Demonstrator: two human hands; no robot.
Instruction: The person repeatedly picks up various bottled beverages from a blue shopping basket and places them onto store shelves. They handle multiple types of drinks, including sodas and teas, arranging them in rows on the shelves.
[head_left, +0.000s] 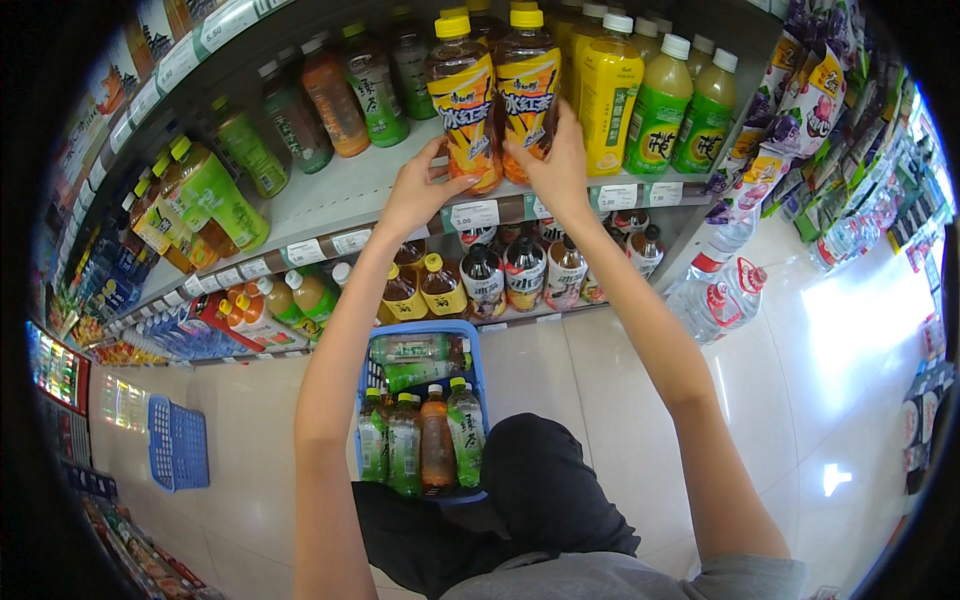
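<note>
Two yellow-capped iced tea bottles stand side by side at the shelf's front edge. My left hand (427, 184) touches the lower part of the left iced tea bottle (463, 105), thumb in front and fingers at its side. Around the lower part of the right iced tea bottle (528, 82) is my right hand (553, 161), thumb and fingers on opposite sides. Below, between my forearms, a blue plastic basket (484, 375) on the floor holds several drink bottles, among them a green tea bottle (466, 431) and an orange-brown bottle (436, 442).
The metal shelf (360, 191) carries green tea bottles on the left and yellow pear drink bottles (609, 97) on the right. Dark-capped bottles (525, 274) fill the lower shelf. Large water jugs (705, 307) stand on the floor at right, another blue basket (178, 442) at left.
</note>
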